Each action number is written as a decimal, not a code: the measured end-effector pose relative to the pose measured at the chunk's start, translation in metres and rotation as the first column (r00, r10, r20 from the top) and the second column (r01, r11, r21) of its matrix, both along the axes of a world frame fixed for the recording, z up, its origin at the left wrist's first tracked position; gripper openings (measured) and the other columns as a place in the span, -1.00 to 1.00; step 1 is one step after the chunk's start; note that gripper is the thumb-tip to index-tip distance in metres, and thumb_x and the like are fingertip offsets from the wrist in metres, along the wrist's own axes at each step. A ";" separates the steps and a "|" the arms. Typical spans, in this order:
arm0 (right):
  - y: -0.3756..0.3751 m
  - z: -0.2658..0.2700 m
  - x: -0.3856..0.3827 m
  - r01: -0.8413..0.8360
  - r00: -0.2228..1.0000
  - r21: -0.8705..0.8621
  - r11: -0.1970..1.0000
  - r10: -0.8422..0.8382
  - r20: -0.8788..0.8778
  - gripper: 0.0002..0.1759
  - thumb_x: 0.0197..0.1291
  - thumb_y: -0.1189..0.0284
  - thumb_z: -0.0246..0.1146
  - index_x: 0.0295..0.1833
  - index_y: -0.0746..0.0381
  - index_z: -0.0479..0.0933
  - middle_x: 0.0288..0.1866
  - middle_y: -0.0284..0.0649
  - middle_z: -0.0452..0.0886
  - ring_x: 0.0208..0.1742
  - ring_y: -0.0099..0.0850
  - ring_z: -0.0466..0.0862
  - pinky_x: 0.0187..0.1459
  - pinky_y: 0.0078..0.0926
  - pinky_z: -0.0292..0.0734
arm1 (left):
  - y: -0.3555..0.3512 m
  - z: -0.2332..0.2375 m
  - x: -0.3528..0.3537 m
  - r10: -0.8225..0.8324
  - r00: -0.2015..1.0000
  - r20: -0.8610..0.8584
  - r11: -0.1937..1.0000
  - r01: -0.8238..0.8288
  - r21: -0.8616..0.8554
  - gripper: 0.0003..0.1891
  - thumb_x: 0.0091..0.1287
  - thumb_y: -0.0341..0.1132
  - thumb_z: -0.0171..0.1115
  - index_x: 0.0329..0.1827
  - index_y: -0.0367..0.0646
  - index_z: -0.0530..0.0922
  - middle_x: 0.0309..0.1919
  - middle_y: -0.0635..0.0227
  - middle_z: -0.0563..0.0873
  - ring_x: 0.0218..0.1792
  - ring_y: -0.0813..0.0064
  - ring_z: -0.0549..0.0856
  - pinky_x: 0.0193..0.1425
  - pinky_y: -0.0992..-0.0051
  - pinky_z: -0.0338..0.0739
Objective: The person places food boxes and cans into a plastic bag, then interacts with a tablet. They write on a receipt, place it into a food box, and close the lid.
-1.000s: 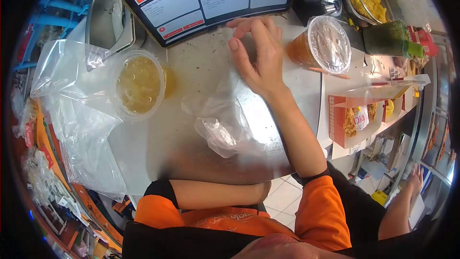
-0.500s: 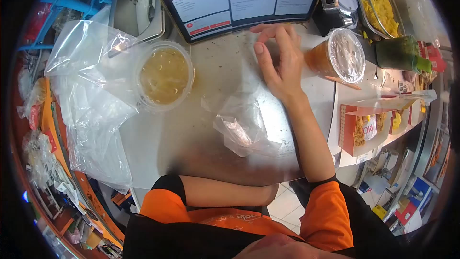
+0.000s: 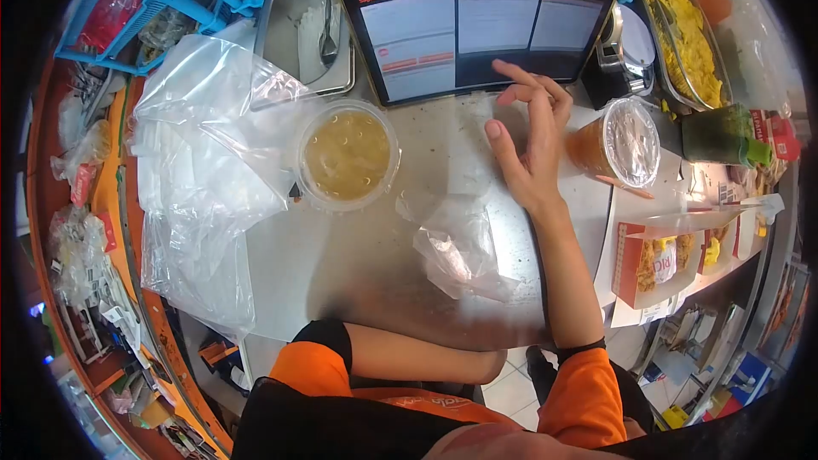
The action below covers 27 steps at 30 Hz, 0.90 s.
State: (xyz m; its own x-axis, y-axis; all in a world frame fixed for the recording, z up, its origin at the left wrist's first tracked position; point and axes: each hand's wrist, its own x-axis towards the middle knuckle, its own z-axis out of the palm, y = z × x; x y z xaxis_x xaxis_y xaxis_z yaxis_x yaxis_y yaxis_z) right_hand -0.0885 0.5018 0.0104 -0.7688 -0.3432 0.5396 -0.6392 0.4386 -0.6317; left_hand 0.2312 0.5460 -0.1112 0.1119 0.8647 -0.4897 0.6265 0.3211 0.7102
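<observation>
My right hand (image 3: 538,140) is raised over the steel counter, its index finger stretched out at the lower part of a tablet (image 3: 409,34) screen. Its thumb is spread away from the other fingers, and nothing is held. White order cards with a few red buttons show on the display. To the right of this hand stands an orange-brown drink in a cup with a clear film top (image 3: 630,143). My left forearm (image 3: 417,353) lies across my body at the counter's near edge; no fingers of that hand show. Crumpled clear plastic (image 3: 460,251) rests below my right hand.
A tub of yellowish liquid (image 3: 348,153) stands beside large clear plastic bags (image 3: 204,179). Behind are a steel tray (image 3: 277,34) with a spoon and blue baskets (image 3: 162,17). On the right are food boxes (image 3: 630,264), a green bottle (image 3: 716,135) and a tray of yellow food (image 3: 673,25).
My right index finger has extended onto the screen from the tablet's lower edge. The cards on the display have changed, with fewer red buttons. The whole view has shifted.
</observation>
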 end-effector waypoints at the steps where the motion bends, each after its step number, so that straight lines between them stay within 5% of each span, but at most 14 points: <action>1: 0.002 -0.002 -0.001 -0.020 1.000 0.045 0.999 0.019 0.021 -0.62 0.16 0.24 0.31 0.03 0.17 0.45 0.39 -0.28 0.49 0.32 -0.10 0.23 0.29 -0.13 0.06 | 0.000 0.000 0.000 0.001 1.000 0.000 1.000 -0.001 0.001 -0.81 -0.02 -0.35 0.37 -0.36 -0.24 0.74 -0.23 0.04 0.78 -0.17 0.20 0.79 -0.11 0.27 0.65; 11: -0.001 0.005 0.001 0.011 0.999 -0.009 1.000 -0.011 -0.039 -0.64 0.16 0.25 0.30 0.00 0.20 0.48 0.34 -0.21 0.52 0.28 -0.07 0.29 0.29 -0.11 0.11 | 0.000 -0.004 0.002 -0.008 1.000 -0.025 1.000 0.008 0.007 -0.82 -0.03 -0.35 0.37 -0.37 -0.24 0.74 -0.23 0.04 0.78 -0.17 0.20 0.79 -0.11 0.27 0.65; 14: 0.000 0.005 0.003 -0.020 0.991 -0.038 0.999 0.015 -0.129 -0.73 0.12 0.40 0.32 -0.09 0.24 0.51 0.16 -0.13 0.59 0.14 -0.07 0.44 0.16 -0.18 0.31 | -0.001 -0.006 0.003 -0.023 0.998 -0.051 1.000 0.024 0.013 -0.82 -0.03 -0.35 0.37 -0.37 -0.25 0.74 -0.23 0.04 0.78 -0.17 0.20 0.79 -0.11 0.27 0.65; 16: -0.002 0.000 0.007 -0.074 0.997 -0.132 0.989 0.071 -0.025 -0.80 0.07 0.54 0.34 -0.17 0.27 0.52 -0.02 -0.09 0.60 -0.06 -0.09 0.56 -0.02 -0.27 0.46 | -0.005 -0.008 0.003 -0.033 0.996 -0.077 0.999 0.034 0.017 -0.82 -0.03 -0.35 0.37 -0.37 -0.25 0.74 -0.23 0.04 0.78 -0.17 0.20 0.79 -0.11 0.27 0.65; 17: -0.006 0.002 0.004 -0.073 0.984 -0.122 0.990 0.051 -0.172 -0.82 0.04 0.59 0.33 -0.22 0.27 0.51 -0.14 -0.12 0.57 -0.19 -0.13 0.60 -0.20 -0.31 0.52 | -0.005 -0.019 0.010 -0.042 0.994 -0.103 0.999 0.043 0.011 -0.82 -0.03 -0.35 0.37 -0.37 -0.25 0.74 -0.23 0.04 0.78 -0.17 0.20 0.79 -0.11 0.27 0.65; 19: -0.009 -0.002 0.010 -0.060 0.990 -0.043 0.997 0.054 -0.127 -0.84 0.06 0.56 0.33 -0.25 0.24 0.49 -0.20 -0.16 0.56 -0.22 -0.15 0.61 -0.28 -0.27 0.54 | -0.009 -0.050 0.026 -0.039 0.980 -0.193 0.999 0.038 -0.012 -0.82 -0.03 -0.36 0.37 -0.38 -0.25 0.74 -0.23 0.04 0.78 -0.17 0.20 0.79 -0.11 0.27 0.65; 22: -0.010 -0.003 0.018 -0.092 0.969 0.117 0.989 0.116 -0.218 -0.84 0.09 0.47 0.35 -0.28 0.22 0.48 -0.25 -0.18 0.54 -0.24 -0.16 0.62 -0.34 -0.25 0.55 | -0.029 0.025 -0.031 0.196 0.974 -0.110 0.962 -0.169 0.212 -0.81 0.10 -0.36 0.34 -0.32 -0.33 0.69 -0.24 0.01 0.77 -0.15 0.17 0.78 -0.06 0.23 0.63; 25: -0.005 0.013 0.036 -0.093 0.986 0.179 0.979 0.116 -0.122 -0.83 0.11 0.40 0.37 -0.24 0.21 0.55 -0.28 -0.15 0.57 -0.29 -0.14 0.62 -0.37 -0.23 0.56 | -0.034 0.053 -0.054 0.169 0.984 -0.057 0.961 -0.152 0.230 -0.76 0.29 -0.28 0.24 -0.18 -0.32 0.63 -0.26 0.03 0.75 -0.16 0.14 0.76 -0.02 0.19 0.61; 27: -0.003 0.038 0.077 -0.179 0.947 0.526 0.831 0.000 0.322 -0.82 0.11 0.38 0.38 -0.19 0.19 0.58 -0.24 -0.10 0.60 -0.24 -0.11 0.65 -0.34 -0.22 0.57 | -0.042 0.089 -0.071 0.303 0.923 0.239 0.900 -0.360 0.247 -0.71 0.42 -0.17 0.13 -0.06 -0.23 0.59 -0.27 0.09 0.75 -0.23 0.18 0.75 -0.07 0.21 0.59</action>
State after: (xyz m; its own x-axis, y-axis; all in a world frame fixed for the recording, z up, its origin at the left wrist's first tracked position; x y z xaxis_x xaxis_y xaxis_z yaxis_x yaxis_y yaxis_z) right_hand -0.0113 0.4987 0.0480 -0.8109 -0.5852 -0.0037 -0.5144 0.7158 -0.4722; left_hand 0.1600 0.5044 -0.0223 -0.1394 0.9656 -0.2194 0.3631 0.2560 0.8959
